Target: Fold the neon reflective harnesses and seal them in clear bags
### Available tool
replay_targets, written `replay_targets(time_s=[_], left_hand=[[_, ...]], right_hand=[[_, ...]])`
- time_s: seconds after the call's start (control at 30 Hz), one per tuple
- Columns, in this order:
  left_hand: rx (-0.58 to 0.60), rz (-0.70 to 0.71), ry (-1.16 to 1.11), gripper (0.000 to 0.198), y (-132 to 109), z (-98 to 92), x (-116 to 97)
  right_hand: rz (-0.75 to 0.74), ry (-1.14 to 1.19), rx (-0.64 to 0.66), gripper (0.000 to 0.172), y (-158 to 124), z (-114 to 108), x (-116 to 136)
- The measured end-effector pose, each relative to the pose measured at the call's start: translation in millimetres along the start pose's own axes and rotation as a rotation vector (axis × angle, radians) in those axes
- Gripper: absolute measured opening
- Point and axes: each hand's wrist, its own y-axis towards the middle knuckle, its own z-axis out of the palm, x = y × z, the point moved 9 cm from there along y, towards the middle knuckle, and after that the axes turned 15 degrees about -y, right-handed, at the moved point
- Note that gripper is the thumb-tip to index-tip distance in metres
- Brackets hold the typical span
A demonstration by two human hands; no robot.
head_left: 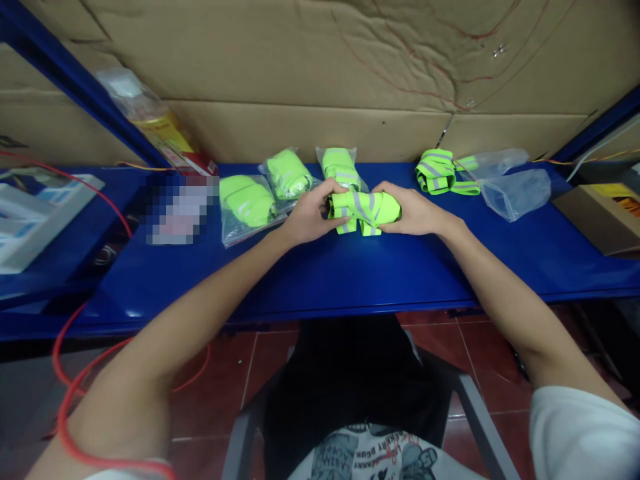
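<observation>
A neon yellow-green reflective strap (367, 208) with silver-grey stripes is bundled up between my two hands, just above the blue table. My left hand (313, 215) grips its left end, thumb in front and fingers behind. Around the right end my right hand (413, 212) is closed. Two short ends of strap hang below the roll. Right behind it lies a rolled strap in a clear bag (341, 167). Left of that are two more bagged rolls, one farther back (289, 175) and one nearer (247, 200). A loose strap bundle (436, 172) lies to the right.
Clear plastic bags (517, 193) lie at the right, close to a cardboard box (597, 217). At the back left stands a bottle (155, 127) with a yellow and red label. A red hose (63, 400) loops at the left. Cardboard (280, 60) lines the back.
</observation>
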Motion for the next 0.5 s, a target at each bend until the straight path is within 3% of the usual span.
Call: replay_targets(time_s=[0.1,0.23,0.5], left_hand=[[0.043,0.066,0.129,0.047,0,3.3,-10],[0.114,0.143,0.221,0.037,1,6.8,-20],[0.241,-0.015,-0.082,0.05,4,8.5,-16]], right_hand=[[-0.038,0.067,0.087,0.063,-1,3,4],[-0.031,0.093,0.077,0.055,2,4,5],[-0.127,-0.021,-0.023,0.056,1,-1,16]])
